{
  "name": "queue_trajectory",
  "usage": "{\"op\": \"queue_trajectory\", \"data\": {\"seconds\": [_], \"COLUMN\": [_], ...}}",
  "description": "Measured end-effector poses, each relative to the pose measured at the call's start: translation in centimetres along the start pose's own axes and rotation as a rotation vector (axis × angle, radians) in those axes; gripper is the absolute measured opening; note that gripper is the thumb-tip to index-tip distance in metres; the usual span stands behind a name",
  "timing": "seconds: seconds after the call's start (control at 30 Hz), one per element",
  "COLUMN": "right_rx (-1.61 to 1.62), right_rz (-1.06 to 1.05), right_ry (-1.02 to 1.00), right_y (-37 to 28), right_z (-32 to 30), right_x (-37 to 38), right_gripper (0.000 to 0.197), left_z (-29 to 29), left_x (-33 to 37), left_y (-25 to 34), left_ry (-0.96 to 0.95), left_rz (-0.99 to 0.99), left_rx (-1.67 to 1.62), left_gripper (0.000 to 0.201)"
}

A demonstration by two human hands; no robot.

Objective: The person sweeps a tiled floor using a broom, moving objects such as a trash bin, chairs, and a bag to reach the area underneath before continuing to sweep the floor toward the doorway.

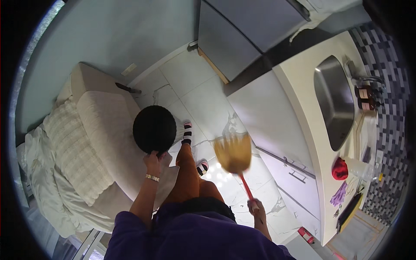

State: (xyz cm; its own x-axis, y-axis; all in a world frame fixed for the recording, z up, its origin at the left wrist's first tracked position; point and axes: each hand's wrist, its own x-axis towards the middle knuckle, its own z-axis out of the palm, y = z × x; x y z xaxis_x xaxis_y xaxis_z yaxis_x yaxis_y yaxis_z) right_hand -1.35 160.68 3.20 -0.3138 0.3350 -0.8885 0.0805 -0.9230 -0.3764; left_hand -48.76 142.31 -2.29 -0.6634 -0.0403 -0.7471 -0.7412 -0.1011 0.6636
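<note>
My left hand [152, 163] is closed on the near edge of a round, black-topped stool [154, 129], beside the couch. A pale ribbed side shows along the stool's right edge; how the fingers grip is partly hidden. In my right hand [257, 209] is the red handle of a broom [234, 152]. Its yellow straw head points away from me over the tiled floor and is blurred by motion. Whether the bristles touch the tiles I cannot tell.
A beige couch [106, 125] with a cream cushion [76, 143] and blanket stands at left. White cabinets [271, 117] and a counter with a steel sink [333, 102] run along the right. Grey cabinet doors [229, 39] stand at the far end. My feet in striped sandals [187, 132] are between.
</note>
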Motion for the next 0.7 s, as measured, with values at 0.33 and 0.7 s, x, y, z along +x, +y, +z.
{"op": "queue_trajectory", "data": {"seconds": [0.33,0.7], "right_rx": [-0.39,-1.028], "right_rz": [0.28,0.118], "right_ry": [0.254,-0.152], "right_y": [-6.4,-18.8], "right_z": [0.5,32.6], "right_x": [-16.0,-2.8], "right_gripper": [0.013,0.059], "left_z": [0.8,-1.7], "left_x": [-3.7,7.8], "left_y": [0.8,1.5], "left_ry": [-0.01,0.005], "left_rz": [-0.065,0.089], "left_rx": [-0.17,-0.01], "left_gripper": [0.017,0.011]}}
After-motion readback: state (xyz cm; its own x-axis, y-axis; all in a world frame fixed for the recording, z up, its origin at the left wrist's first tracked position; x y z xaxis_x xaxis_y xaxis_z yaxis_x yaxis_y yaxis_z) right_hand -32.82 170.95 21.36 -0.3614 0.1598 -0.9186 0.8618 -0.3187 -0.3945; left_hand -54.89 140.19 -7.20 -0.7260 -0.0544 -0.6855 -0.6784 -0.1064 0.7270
